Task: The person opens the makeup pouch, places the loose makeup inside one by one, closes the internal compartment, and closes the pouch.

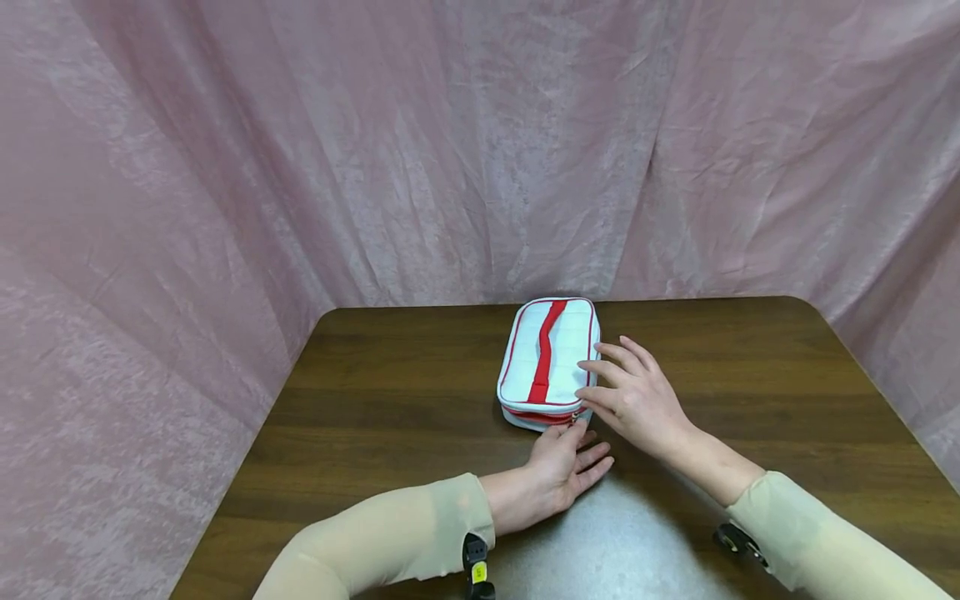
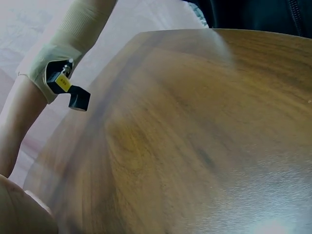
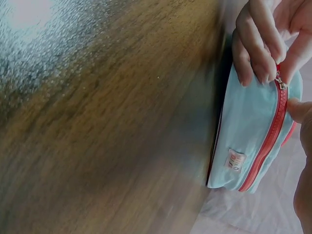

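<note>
A white zip pouch (image 1: 567,354) with red piping and a red strap handle (image 1: 543,358) lies near the table's far edge. My left hand (image 1: 558,467) is at its near right corner. In the right wrist view, thumb and fingers of the left hand (image 3: 261,46) pinch the red tab of the zipper slider (image 3: 282,84). The red zipper (image 3: 265,146) runs along the pouch's side, above a small printed label (image 3: 235,160). My right hand (image 1: 633,400) spreads over the pouch's right edge, its fingers fairly straight and its thumb (image 3: 300,111) against the side by the slider.
The brown wooden table (image 1: 390,375) has rounded far corners and a bright reflection near the front. Pink curtains (image 1: 480,150) hang right behind and beside it. Black wrist devices (image 1: 476,562) sit at both sleeve cuffs.
</note>
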Action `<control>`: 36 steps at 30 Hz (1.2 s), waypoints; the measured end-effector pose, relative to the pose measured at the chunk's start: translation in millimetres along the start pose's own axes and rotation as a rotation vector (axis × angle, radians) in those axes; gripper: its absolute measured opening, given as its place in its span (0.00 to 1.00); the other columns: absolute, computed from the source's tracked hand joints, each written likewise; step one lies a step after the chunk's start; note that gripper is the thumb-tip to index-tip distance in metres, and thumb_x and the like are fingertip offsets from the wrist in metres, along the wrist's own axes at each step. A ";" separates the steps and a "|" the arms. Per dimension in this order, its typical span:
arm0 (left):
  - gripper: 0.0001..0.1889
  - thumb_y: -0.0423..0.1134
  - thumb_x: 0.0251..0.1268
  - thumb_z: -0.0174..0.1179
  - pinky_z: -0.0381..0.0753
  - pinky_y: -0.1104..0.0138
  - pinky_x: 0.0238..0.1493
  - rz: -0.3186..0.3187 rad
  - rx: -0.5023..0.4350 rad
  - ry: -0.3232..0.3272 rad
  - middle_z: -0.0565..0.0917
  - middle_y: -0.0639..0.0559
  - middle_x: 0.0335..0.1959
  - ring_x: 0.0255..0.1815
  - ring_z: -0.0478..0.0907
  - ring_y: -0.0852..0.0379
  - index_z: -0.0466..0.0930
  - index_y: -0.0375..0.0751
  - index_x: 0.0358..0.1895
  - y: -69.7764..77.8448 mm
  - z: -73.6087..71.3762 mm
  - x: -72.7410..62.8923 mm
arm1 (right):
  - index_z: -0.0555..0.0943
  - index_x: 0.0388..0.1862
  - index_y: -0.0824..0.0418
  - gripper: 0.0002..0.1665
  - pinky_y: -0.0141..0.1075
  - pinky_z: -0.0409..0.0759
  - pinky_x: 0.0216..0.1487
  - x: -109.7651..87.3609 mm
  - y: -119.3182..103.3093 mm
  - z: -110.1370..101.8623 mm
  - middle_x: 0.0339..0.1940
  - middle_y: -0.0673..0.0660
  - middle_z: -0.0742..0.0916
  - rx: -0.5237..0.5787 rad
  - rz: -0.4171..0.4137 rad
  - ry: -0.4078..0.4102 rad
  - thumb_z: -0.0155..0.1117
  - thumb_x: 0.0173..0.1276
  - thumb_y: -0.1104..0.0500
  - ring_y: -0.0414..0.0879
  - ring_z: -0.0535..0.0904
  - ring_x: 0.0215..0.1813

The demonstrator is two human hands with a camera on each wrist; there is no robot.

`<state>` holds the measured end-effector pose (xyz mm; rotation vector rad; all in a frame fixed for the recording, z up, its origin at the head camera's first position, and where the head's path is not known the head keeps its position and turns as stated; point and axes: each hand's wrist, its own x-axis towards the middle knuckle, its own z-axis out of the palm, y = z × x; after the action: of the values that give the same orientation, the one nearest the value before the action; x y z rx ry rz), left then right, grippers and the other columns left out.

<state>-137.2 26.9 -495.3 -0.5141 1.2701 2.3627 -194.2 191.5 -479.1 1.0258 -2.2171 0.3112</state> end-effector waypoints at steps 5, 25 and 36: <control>0.14 0.35 0.77 0.57 0.84 0.51 0.55 -0.014 0.015 0.009 0.76 0.35 0.59 0.54 0.81 0.42 0.70 0.35 0.59 1.6 -5.7 -2.1 | 0.92 0.38 0.51 0.10 0.59 0.53 0.78 -0.4 -0.5 -1.8 0.56 0.57 0.87 0.000 0.008 -0.017 0.81 0.56 0.58 0.63 0.73 0.68; 0.11 0.45 0.68 0.69 0.86 0.61 0.42 -0.042 0.265 -0.007 0.81 0.48 0.44 0.46 0.81 0.51 0.81 0.43 0.42 19.6 -27.4 -10.9 | 0.90 0.37 0.55 0.06 0.62 0.59 0.74 -5.1 0.8 3.3 0.53 0.58 0.88 0.023 -0.054 0.081 0.74 0.60 0.59 0.65 0.78 0.63; 0.10 0.48 0.66 0.70 0.79 0.74 0.26 -0.052 0.456 -0.023 0.81 0.49 0.37 0.35 0.78 0.57 0.83 0.46 0.36 38.1 -43.0 -11.6 | 0.91 0.37 0.54 0.07 0.63 0.61 0.72 -8.3 3.4 1.7 0.50 0.59 0.88 0.042 -0.060 0.135 0.70 0.63 0.55 0.65 0.78 0.62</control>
<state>-141.4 -30.7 -485.2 -0.3660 1.6934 1.9397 -193.6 197.9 -485.6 1.0591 -2.0630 0.3900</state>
